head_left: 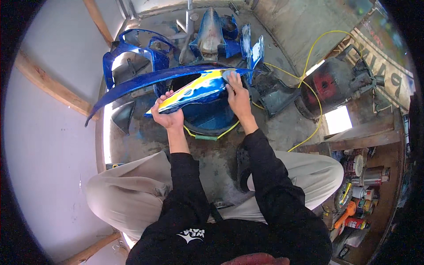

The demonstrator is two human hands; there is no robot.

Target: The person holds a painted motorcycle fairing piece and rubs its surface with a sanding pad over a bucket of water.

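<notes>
Now, hollow blue plastic frame (pixel 107 66): set on the grey floor (pixel 212 163).
Left hand (pixel 170 115): fingers curled around the left end of a glossy yellow, white and blue panel (pixel 198 91).
Panel: held over a round dark bucket (pixel 212 131).
Right hand (pixel 238 95): fingers nearly straight, laid over a grey pad (pixel 226 75) at the panel's right end; whether it is gripped cannot be told.
Red-and-black cylinder (pixel 324 86): laid sideways.

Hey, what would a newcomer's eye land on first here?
Probably the yellow, white and blue panel near the middle, its left end gripped by the left hand. Next, the thin yellow cord or hose looping down the right side, passing a dark cylinder with a red patch.
</notes>
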